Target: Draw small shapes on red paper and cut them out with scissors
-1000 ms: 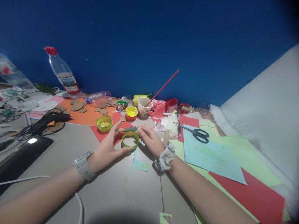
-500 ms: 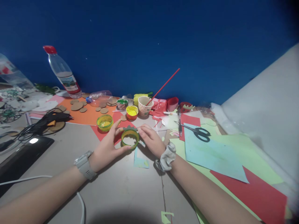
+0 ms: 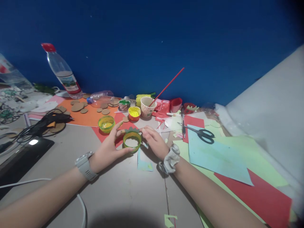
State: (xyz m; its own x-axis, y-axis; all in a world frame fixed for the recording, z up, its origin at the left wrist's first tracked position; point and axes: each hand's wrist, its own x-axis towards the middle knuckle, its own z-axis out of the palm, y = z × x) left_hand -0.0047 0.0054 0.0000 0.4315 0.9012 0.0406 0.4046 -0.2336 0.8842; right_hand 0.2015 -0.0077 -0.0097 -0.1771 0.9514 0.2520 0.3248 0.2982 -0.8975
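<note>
Between my hands is a green-and-yellow painted ring (image 3: 132, 149), with a dark green scalloped paper piece (image 3: 132, 130) along its far rim. My left hand (image 3: 110, 142) grips the ring from the left, thumb at the near edge and fingers at the far side. At the right end of the scalloped piece, the fingers of my right hand (image 3: 154, 141) are pinched together against it. Just left of the ring stands a similar green-and-yellow painted cup (image 3: 106, 124). A small cup of yellow paint (image 3: 134, 113) is behind.
A paper cup (image 3: 147, 107) holds a red stick (image 3: 169, 84). Scissors (image 3: 205, 136) lie on blue paper (image 3: 218, 160) to the right. A bottle (image 3: 65, 76) stands back left, near cardboard discs (image 3: 77, 107) and black cables (image 3: 45, 123).
Both hands stay almost where they were around the ring. The right fingertips shift slightly at the end of the scalloped piece, and the view moves a little.
</note>
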